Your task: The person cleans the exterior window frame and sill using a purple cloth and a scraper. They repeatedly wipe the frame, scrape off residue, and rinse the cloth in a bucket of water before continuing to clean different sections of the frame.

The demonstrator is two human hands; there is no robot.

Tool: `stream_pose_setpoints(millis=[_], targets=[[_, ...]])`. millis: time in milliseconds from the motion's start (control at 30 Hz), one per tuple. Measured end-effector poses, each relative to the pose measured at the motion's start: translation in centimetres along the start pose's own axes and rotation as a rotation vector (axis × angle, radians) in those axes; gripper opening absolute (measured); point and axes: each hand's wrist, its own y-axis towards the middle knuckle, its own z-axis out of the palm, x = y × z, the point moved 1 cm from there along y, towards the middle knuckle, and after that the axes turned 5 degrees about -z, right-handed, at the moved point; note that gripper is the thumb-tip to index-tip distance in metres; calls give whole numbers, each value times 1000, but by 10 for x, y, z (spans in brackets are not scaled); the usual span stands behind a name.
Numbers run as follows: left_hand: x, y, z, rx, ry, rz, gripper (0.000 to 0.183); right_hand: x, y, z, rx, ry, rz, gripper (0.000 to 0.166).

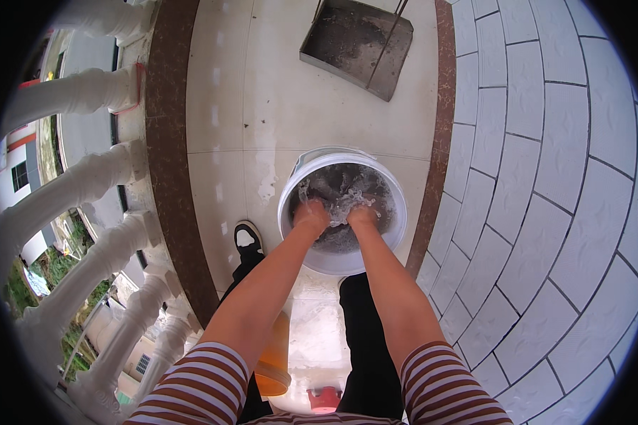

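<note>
A round white plastic bucket (334, 264) stands on the floor before me with murky grey water (345, 243) in it. Both arms reach down into it. My left hand (313, 213) is partly under the water toward the bucket's left side, its fingers hidden. To the right of it, my right hand (362, 214) is also partly sunk, with its fingers out of sight. Water splashes up around and between the two hands. Whether either hand grips something below the surface cannot be made out.
A metal dustpan (359, 50) with a long handle lies beyond the bucket. White balusters (80, 172) line the left; a tiled wall (526, 175) rises at right. Near my legs are a yellow-orange bucket (273, 366) and a red plastic object (324, 399). The tiled floor (319, 313) looks wet.
</note>
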Motion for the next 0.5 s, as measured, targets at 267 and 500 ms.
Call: stream_pose_setpoints(millis=[267,500], targets=[[-32,-232,-84,336,-1401,-104,42,-7,-151,-59,-396,493,-365,58],[-52,-338,-171,547,-1576,72,39,51,-226,-105,609,1704,-280,76]])
